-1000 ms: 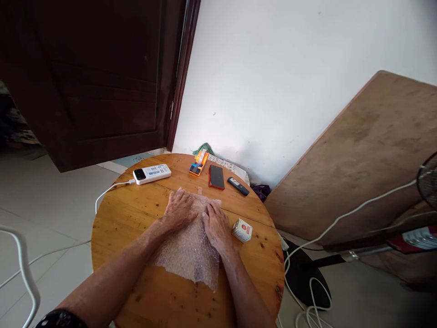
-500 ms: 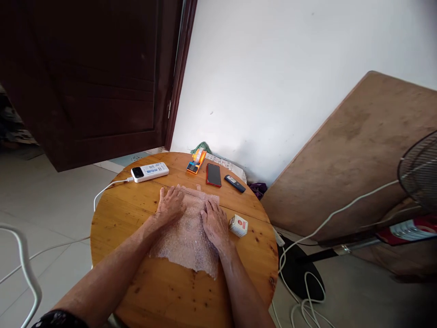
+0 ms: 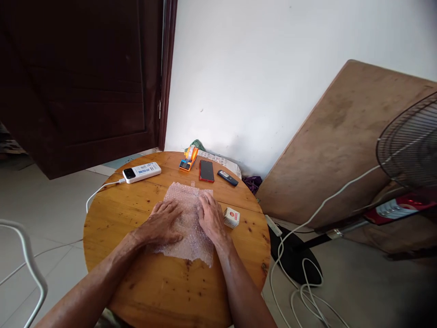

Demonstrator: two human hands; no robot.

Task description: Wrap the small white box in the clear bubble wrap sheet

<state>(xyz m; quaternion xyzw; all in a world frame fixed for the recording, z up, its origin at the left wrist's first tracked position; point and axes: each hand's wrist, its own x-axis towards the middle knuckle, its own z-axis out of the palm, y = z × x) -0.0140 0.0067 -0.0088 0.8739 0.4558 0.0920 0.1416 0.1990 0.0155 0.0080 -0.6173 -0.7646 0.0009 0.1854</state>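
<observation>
A sheet of clear bubble wrap (image 3: 189, 223) lies flat on the round wooden table (image 3: 184, 291). My left hand (image 3: 162, 222) rests palm down on its left side, fingers spread and thumb pointing right. On the right side my right hand (image 3: 210, 216) lies over the sheet's edge with its fingers stretched forward. A small white box with a red mark (image 3: 231, 217) stands just right of my right hand. A bit of clear tape (image 3: 193, 184) shows at the sheet's far edge.
Along the table's far side are a white power bank (image 3: 143, 171) with a cable, an orange tape dispenser (image 3: 189, 158), a red-edged phone (image 3: 206, 171) and a dark handset (image 3: 227, 177). A standing fan (image 3: 409, 141) and loose white cable (image 3: 307, 291) are at the right.
My left hand has slid back toward me from the sheet's far left corner, its thumb now out to the right. The right hand stays at the right edge. The view has shifted slightly.
</observation>
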